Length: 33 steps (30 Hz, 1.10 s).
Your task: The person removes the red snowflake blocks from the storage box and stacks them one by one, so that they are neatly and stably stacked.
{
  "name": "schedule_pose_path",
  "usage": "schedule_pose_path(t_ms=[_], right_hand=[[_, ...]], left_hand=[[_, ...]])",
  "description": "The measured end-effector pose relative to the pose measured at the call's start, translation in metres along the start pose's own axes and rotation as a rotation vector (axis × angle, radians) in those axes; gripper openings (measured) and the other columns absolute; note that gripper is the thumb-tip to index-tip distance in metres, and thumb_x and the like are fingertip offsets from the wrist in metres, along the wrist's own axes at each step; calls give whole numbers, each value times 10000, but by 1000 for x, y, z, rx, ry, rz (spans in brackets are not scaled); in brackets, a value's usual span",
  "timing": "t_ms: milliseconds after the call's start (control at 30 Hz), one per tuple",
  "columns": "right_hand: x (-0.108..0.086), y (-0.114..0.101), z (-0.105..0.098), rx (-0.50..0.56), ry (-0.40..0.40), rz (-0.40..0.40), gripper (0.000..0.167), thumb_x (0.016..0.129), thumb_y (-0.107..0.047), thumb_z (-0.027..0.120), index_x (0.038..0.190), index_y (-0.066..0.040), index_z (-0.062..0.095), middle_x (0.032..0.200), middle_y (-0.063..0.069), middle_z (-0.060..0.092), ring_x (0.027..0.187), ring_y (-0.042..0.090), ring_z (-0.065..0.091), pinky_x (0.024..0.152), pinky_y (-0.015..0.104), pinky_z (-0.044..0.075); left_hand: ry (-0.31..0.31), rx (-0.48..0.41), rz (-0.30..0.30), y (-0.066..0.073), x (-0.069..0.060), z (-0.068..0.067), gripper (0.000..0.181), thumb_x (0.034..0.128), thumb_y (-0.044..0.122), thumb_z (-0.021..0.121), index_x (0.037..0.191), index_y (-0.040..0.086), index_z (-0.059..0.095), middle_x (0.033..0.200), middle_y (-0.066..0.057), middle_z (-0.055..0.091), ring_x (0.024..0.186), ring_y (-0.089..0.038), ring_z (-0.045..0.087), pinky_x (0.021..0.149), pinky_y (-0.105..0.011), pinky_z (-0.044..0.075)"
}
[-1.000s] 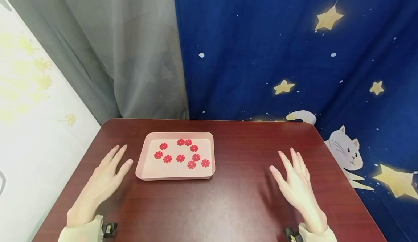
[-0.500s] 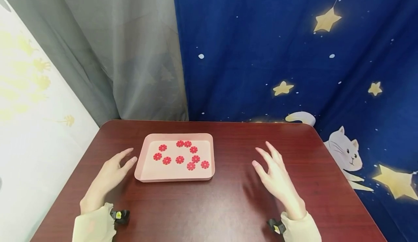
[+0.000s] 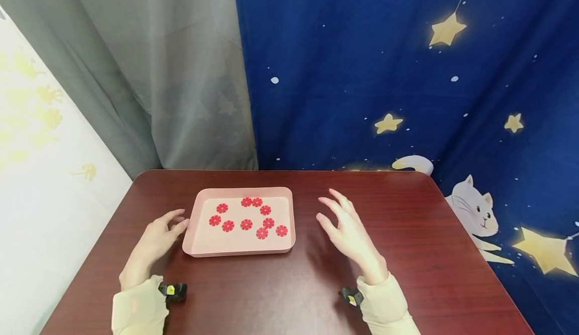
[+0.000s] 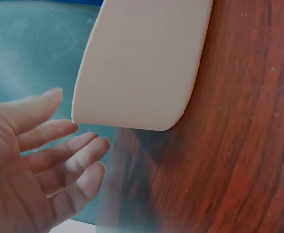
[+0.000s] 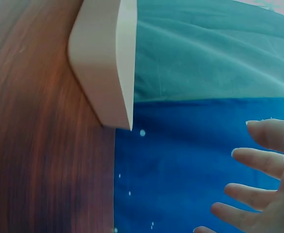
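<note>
A pink tray [image 3: 194, 234] lies left of centre on the table, with several red flower-shaped pieces [image 3: 246, 224] spread over its floor. At the tray's left side is the left hand [image 3: 156, 239], fingers loosely bent and holding nothing; whether its thumb touches the rim, I cannot tell. The left wrist view has this hand [image 4: 49, 160] beside the tray's outer wall [image 4: 142, 63]. To the right of the tray, apart from it, the right hand [image 3: 350, 232] hovers with spread fingers, empty. In the right wrist view, the hand [image 5: 258, 179] is apart from the tray's wall [image 5: 95, 63].
The brown table [image 3: 253, 295] reaches back to a grey curtain [image 3: 199, 74] and a blue curtain [image 3: 325, 74] with stars and a cat figure. A white patterned surface [image 3: 45, 174] stands at the left. Each wrist carries a small black device.
The right hand has moved left, much closer to the tray. The left hand has come in to the tray's left side with its fingers more bent. The pieces lie as before in the tray.
</note>
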State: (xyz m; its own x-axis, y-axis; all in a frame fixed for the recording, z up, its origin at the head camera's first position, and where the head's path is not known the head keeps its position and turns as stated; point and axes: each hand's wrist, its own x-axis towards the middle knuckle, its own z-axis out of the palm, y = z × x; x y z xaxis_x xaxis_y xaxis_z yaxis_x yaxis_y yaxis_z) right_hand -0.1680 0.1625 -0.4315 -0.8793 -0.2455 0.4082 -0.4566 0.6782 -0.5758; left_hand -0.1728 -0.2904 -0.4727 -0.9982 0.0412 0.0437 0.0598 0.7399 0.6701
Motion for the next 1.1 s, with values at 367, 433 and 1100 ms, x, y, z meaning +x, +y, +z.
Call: schedule_pose_path(t_ms=[367,433,1100], right_hand=[[29,-12,44,97,-15,-28,368,929,-209,670,1281,-110,629,1395,97,510,1284,278,472,1034,530,347],[35,-14,53,110,-31,-47,362,930,-199,670,1273,-91,633,1370,107,531,1267,269,491,1037,494,365],[104,-19,111,59,-402,73,337,906,-50,632,1242,-69,644,1001,53,665,860,145,605,752,266,502]], left_hand=[[-26,-100,-25,-5,1,9,383,964,89,604,1302,-76,531,1020,-184,641,780,-197,664,664,-323,559],[-24,-106,-34,-5,1,9,377,958,79,610,1298,-68,539,1024,-179,643,790,-200,668,670,-317,558],[-19,-98,-35,-5,3,11,377,946,62,622,1293,-66,544,1026,-174,649,815,-221,675,698,-316,555]])
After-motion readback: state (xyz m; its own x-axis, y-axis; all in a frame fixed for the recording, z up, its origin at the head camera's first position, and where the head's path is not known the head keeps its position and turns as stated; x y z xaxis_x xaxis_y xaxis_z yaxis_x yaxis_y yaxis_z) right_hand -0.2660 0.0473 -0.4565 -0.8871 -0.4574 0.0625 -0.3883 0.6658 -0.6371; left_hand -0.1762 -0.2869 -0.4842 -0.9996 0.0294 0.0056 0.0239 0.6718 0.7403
